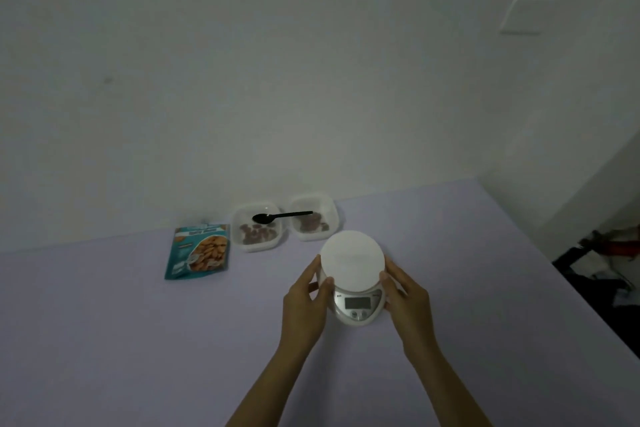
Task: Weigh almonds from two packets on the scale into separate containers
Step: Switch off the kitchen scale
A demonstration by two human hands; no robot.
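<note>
**While both hands clasp the scale, almonds lie in two containers behind it**

Where the lilac tabletop [104,322] meets the pale wall [242,80], the task's things are set out in a loose row. Furthest left, a teal packet [197,251] printed with almonds lies flat, its top end toward the wall. Just beside it on the right is the left container [242,215], a clear square tub holding a shallow layer of almonds [258,233]. A black spoon [280,216] lies across the tubs, its bowl over the left one and its handle reaching to the right container [330,210], which stands close alongside and holds its own small heap of almonds [311,222].

In front of the right container, nearer the person, is the scale [353,272]. Its round white weighing plate [352,255] is bare, and the grey display [358,303] with two buttons below it faces the person; any reading is too dim to make out. The left hand [304,302] grips the scale's left side, fingers curled round the plate's edge and thumb at its near rim. The right hand [405,295] grips the opposite side the same way. Whether the scale sits on the tabletop or is raised off it cannot be told.

Past the tabletop's right edge lies dark clutter [602,253] with a streak of red.
</note>
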